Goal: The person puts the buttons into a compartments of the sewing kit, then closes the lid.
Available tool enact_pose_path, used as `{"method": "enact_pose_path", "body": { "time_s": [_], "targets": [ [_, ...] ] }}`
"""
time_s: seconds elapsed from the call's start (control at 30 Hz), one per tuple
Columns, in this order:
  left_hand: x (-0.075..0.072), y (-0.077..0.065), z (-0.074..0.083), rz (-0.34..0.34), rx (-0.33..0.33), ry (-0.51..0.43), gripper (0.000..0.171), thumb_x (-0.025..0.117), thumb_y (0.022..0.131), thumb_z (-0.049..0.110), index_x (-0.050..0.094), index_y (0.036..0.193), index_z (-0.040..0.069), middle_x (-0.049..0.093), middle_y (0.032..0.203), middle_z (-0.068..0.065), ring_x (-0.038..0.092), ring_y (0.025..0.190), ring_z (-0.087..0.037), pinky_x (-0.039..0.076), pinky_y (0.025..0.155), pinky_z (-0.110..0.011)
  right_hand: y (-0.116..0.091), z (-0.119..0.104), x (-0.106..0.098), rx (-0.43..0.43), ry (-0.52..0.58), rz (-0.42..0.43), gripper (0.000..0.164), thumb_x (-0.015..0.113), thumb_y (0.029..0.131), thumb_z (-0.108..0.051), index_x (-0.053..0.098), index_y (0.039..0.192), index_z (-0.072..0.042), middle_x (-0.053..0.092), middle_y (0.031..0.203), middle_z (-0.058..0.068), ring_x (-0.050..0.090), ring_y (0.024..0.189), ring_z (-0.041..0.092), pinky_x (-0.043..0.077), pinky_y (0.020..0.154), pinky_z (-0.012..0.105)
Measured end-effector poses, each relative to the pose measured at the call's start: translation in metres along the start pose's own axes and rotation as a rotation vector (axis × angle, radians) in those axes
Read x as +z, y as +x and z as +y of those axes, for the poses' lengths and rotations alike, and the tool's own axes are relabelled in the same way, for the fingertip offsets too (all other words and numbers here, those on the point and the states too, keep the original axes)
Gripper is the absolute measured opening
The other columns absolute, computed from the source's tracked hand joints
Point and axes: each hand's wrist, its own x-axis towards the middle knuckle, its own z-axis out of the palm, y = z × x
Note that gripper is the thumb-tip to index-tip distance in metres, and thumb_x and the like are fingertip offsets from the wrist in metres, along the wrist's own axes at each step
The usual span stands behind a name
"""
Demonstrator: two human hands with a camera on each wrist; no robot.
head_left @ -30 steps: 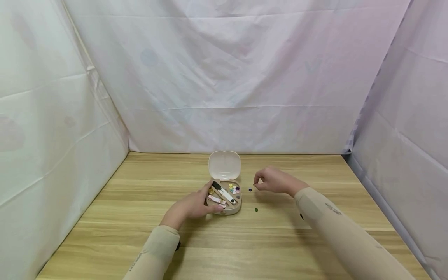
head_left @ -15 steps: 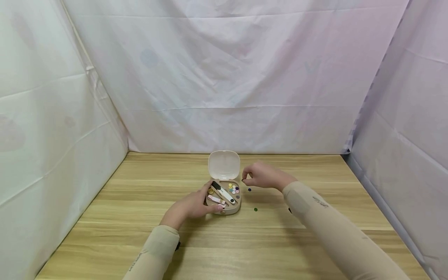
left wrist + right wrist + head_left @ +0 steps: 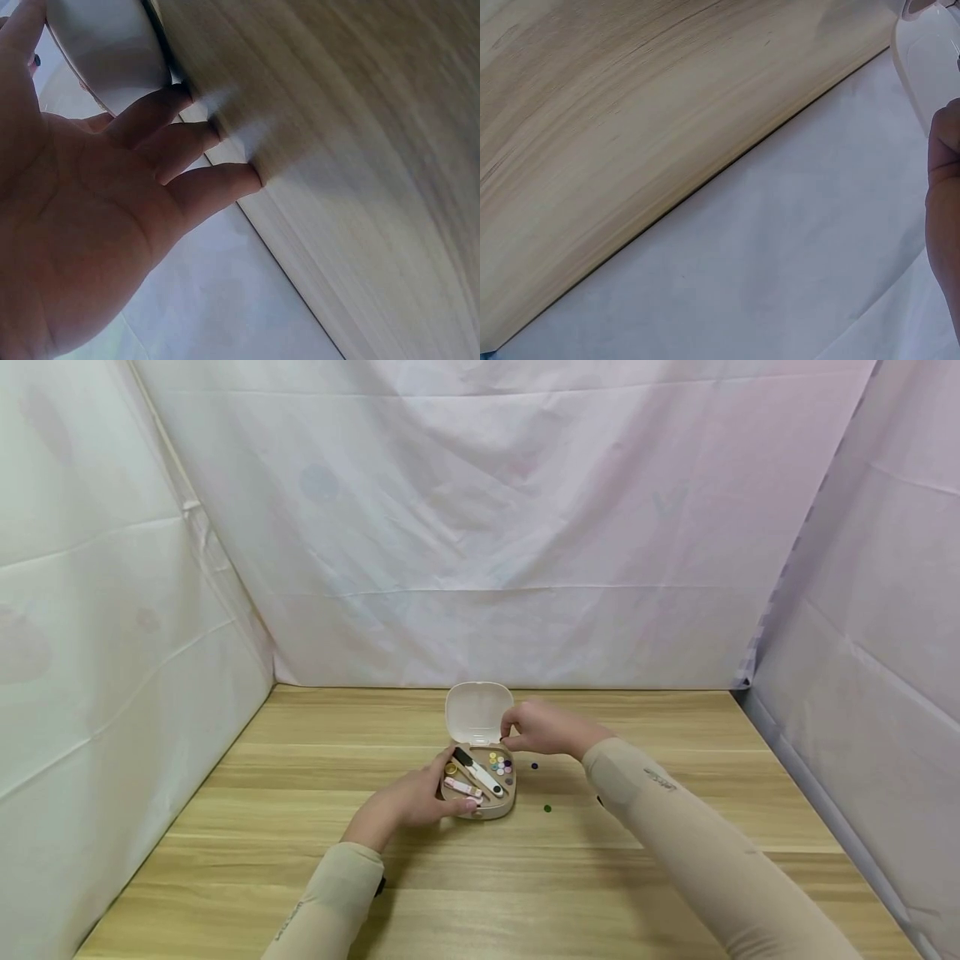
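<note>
A small beige sewing box (image 3: 495, 812) stands on the table with its lid (image 3: 472, 708) raised. My left hand (image 3: 408, 800) holds it from the left, thumb at the front rim and index finger toward the back corner. In the left wrist view, the other fingers (image 3: 217, 187) reach down to the tabletop beside the box wall (image 3: 112, 56). My right hand (image 3: 546, 728) pinches a small dark button (image 3: 502, 741) between thumb and index finger over the box's back right corner. Several coloured buttons (image 3: 501, 767) lie in the right compartment.
A blue button (image 3: 535, 766) and a green button (image 3: 547, 808) lie on the table right of the box. Inside the box are a black-and-white tool (image 3: 482, 774), a pink-and-white strip (image 3: 462, 787) and a gold round piece (image 3: 451, 769). White cloth (image 3: 480, 527) hangs behind.
My right hand has moved left with the pinched button, from the tabletop right of the box to over its back right corner. The left hand and box stay in place.
</note>
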Motion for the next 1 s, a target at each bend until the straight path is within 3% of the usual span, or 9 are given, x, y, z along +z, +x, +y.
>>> {"method": "enact_pose_path", "body": {
  "time_s": [0.5,0.77,1.0],
  "targets": [
    [-0.001,-0.002,0.0,0.0,0.001,0.006,0.114,0.073,0.091,0.069,0.01,0.173,0.023,0.044,0.166,-0.024,0.051,0.148,-0.045,0.044,0.121,-0.061,0.018,-0.006,0.017,-0.026,-0.054,-0.029,0.009,0.071,0.097,-0.017,0.079,0.095,-0.013,0.061,0.071,-0.008,0.047,0.061,0.004,0.042,0.059,0.019],
    [-0.001,-0.002,0.0,0.011,0.009,0.013,0.114,0.074,0.091,0.068,0.011,0.173,0.022,0.044,0.166,-0.025,0.051,0.148,-0.046,0.044,0.121,-0.061,0.021,-0.012,0.025,-0.049,-0.036,-0.042,0.009,0.075,0.096,-0.017,0.079,0.091,-0.011,0.071,0.073,-0.005,0.055,0.056,0.002,0.048,0.057,0.02],
    [-0.001,-0.002,0.0,0.015,0.008,0.017,0.114,0.074,0.09,0.068,0.011,0.173,0.023,0.044,0.166,-0.025,0.051,0.148,-0.046,0.044,0.121,-0.061,0.022,-0.01,0.031,-0.061,-0.007,-0.056,0.011,0.07,0.099,-0.012,0.079,0.093,-0.009,0.075,0.078,-0.001,0.06,0.054,0.001,0.05,0.054,0.018]
  ]
}}
